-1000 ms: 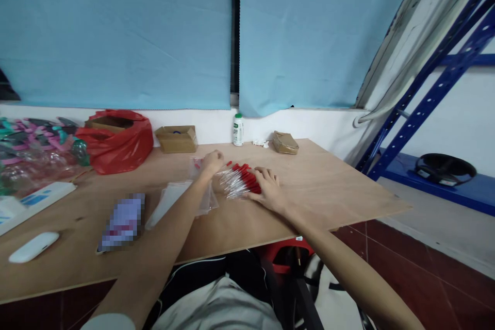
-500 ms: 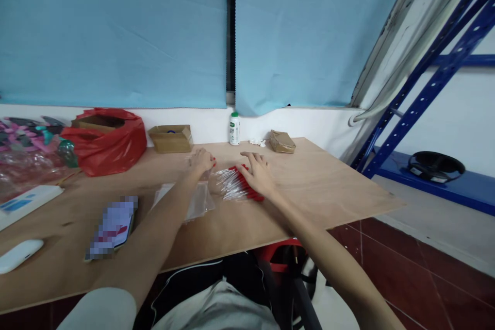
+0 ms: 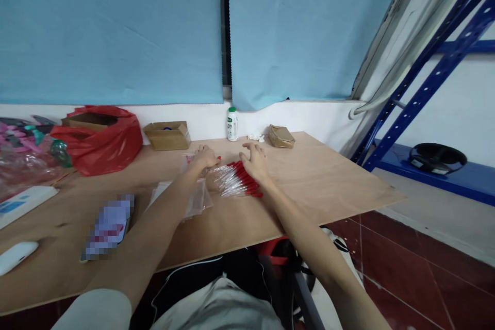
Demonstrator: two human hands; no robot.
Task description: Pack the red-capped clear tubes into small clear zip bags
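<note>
A pile of slim red-handled tools with thin silvery shafts (image 3: 235, 180) lies on the wooden table, shafts pointing left. My right hand (image 3: 254, 162) is over the far right edge of this pile, its thumb and fingers apart. To the left of the pile, my left hand (image 3: 203, 157) rests low with curled fingers. A bit of red shows at its fingertips, but what they hold is too small to tell. Clear plastic bags (image 3: 199, 201) lie partly under my left forearm. Another clear piece of plastic with red marks (image 3: 186, 160) sits beside the left hand.
At the back stand a red plastic bag (image 3: 104, 144), an open cardboard box (image 3: 168, 136), a green-capped bottle (image 3: 232, 126) and a brown packet (image 3: 281, 136). A phone (image 3: 108, 227) and a white power strip (image 3: 27, 203) lie left. Blue shelving (image 3: 441, 77) rises on the right.
My right hand has drawn up toward the far side of the tools, uncovering more red handles. My left hand has shifted slightly right, toward the pile. The view has turned a little.
</note>
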